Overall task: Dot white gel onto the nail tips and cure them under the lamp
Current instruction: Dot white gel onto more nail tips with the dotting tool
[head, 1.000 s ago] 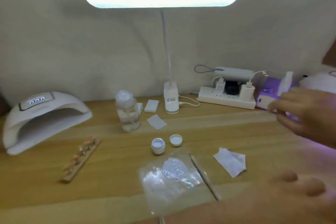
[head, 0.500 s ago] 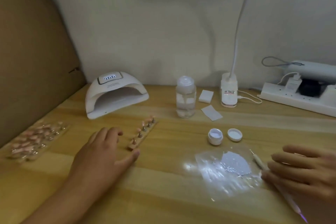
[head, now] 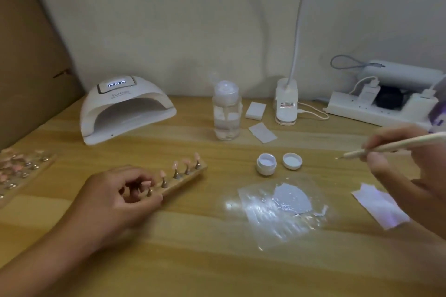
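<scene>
A wooden strip [head: 187,179] holding several pink nail tips on metal stands lies left of centre on the table. My left hand [head: 120,198] grips its near end, fingers curled around the stand of the nearest tip. My right hand [head: 400,164] holds a pale dotting pen [head: 395,144] in the air at the right, tip pointing left. An open white gel jar [head: 266,164] and its lid [head: 292,161] sit between the hands. The white curing lamp [head: 125,108] stands at the back left, its display lit.
A clear plastic sheet [head: 277,207] with a white smear lies in front of the jar. A clear pump bottle [head: 226,111], white pads [head: 255,110], desk lamp base [head: 286,103] and power strip [head: 376,108] line the back. A tray of pink tips [head: 21,171] sits far left; a wipe [head: 379,205] lies right.
My left hand has closed onto the near end of the wooden strip. My right hand has picked the dotting pen up off the table and raised it.
</scene>
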`<state>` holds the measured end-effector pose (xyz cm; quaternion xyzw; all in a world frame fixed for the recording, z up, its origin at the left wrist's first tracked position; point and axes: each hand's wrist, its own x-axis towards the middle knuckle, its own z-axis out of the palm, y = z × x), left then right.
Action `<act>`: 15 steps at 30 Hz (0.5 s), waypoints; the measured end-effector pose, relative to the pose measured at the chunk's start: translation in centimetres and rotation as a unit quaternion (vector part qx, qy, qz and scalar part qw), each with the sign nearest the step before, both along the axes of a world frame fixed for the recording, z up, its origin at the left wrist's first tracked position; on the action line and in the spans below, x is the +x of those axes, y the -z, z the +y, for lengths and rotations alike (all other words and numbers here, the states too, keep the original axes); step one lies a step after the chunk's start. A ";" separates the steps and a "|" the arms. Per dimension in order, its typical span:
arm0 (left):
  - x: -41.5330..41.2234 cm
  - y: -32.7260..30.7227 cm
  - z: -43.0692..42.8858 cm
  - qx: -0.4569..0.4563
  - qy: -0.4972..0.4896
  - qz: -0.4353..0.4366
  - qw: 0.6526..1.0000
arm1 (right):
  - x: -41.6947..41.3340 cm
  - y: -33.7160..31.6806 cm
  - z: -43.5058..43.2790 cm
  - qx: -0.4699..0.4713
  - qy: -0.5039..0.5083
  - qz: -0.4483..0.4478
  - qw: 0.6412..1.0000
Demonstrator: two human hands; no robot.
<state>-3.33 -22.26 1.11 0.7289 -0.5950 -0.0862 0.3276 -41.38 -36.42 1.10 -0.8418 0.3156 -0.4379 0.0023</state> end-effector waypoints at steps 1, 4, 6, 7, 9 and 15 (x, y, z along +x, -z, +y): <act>-0.9 -0.2 0.8 -0.011 0.055 0.002 0.998 | 1.5 -1.4 0.7 0.063 -0.023 -0.063 0.996; -5.2 -0.5 2.0 -0.019 0.222 -0.085 0.971 | 2.4 -1.1 -0.5 0.113 -0.045 -0.117 0.986; -8.0 0.3 1.5 -0.022 0.285 -0.102 0.953 | 2.9 0.2 -0.5 0.149 -0.040 -0.125 0.980; -9.3 0.6 1.1 -0.016 0.302 -0.094 0.948 | 3.5 0.1 -0.6 0.175 -0.040 -0.129 0.975; -11.3 1.2 -0.1 0.001 0.308 -0.077 0.948 | 4.2 0.2 -0.5 0.188 -0.033 -0.128 0.973; -12.2 1.6 -2.1 0.023 0.298 -0.065 0.952 | 3.7 -0.2 -0.5 0.173 -0.045 -0.114 0.977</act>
